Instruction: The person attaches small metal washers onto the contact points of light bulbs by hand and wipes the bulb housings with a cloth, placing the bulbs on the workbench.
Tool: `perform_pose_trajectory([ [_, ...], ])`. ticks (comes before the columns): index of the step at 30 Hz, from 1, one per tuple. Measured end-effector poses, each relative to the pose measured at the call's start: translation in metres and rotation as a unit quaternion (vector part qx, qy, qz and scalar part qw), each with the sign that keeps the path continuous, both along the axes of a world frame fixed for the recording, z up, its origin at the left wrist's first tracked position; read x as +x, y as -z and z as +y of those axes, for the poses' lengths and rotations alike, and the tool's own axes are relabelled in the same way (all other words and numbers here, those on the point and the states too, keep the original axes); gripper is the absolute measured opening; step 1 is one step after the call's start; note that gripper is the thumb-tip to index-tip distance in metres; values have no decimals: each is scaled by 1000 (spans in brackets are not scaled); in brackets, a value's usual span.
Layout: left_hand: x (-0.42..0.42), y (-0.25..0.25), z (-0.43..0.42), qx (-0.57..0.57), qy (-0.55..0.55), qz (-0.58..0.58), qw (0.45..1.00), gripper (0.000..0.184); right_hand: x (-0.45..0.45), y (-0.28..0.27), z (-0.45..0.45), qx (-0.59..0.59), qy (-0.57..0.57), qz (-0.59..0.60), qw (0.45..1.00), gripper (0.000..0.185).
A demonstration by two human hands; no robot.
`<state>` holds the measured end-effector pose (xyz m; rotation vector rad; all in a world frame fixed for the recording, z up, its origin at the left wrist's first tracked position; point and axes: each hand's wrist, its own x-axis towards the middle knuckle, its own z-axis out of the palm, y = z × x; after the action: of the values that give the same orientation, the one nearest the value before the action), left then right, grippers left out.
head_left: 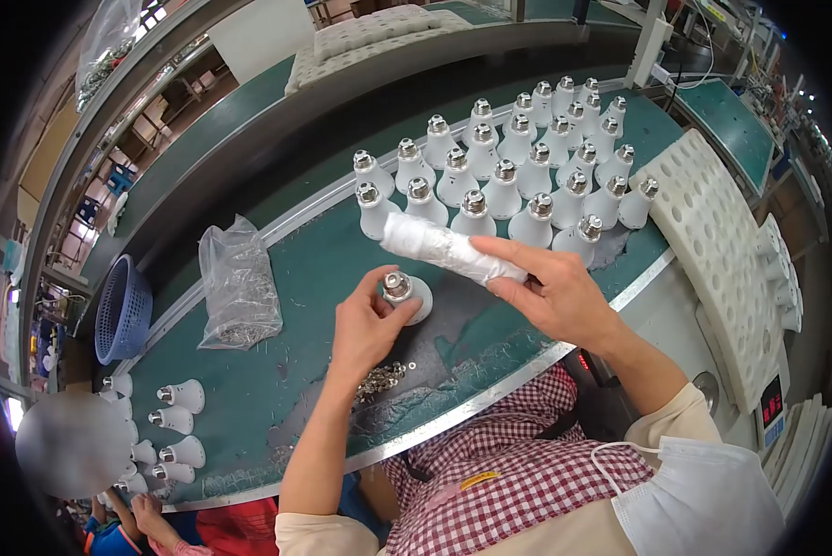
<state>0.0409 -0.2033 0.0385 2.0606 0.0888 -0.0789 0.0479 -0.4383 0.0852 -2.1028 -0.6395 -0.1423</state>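
Observation:
My left hand is closed round a white light bulb, thumb and fingers near its silver screw cap, which points up. In my right hand is a white cloth-like wrapped roll, gripped at its right end. The roll's left end hangs above and beyond the held bulb; what is inside the wrapping is hidden. Small metal pieces lie in a pile near my left wrist. Just past the roll stand several rows of white bulbs, caps up.
A clear plastic bag of thin metal pieces lies left on the green bench, near a blue basket. More bulbs lie at lower left, by another person's hand. A holed foam tray leans at right.

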Motion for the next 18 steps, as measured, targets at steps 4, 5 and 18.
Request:
perform_pose_trajectory([
  [4, 20, 16, 24, 83, -47, -144, 985, 34, -1, 21, -14, 9, 13, 19, 1000, 42],
  [5, 31, 16, 37, 72, -79, -153, 982, 33, -4, 20, -17, 4, 28, 47, 998, 42],
  [18, 87, 26, 86, 60, -117, -156, 979, 53, -9, 48, -18, -30, 50, 76, 995, 41],
])
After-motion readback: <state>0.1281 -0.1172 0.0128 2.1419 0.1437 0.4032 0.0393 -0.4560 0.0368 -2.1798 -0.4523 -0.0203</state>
